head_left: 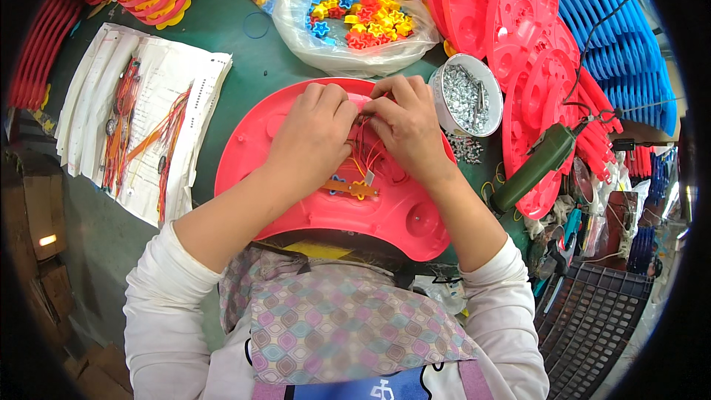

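Note:
A red curved plastic shell (255, 178) lies in front of me, its hollow inside facing up. My left hand (317, 135) and my right hand (409, 127) meet over its upper middle. The fingers of both are closed, pinching thin wires (361, 150) close together; the wire ends are hidden under the fingertips. Below the hands, an orange-brown circuit strip (348, 189) sits in the shell with blue and yellow star-shaped buttons (361, 190) at it. A small white connector or tag (369, 177) hangs among the wires.
A plastic bag (296, 41) of star-shaped buttons stands behind the shell. Right of it are a white tub (442, 96) of screws, a green power screwdriver (535, 169) and stacked red shells (522, 0). Wire bundles (122, 126) lie on papers (211, 81) at left. Blue parts (629, 67) fill the far right.

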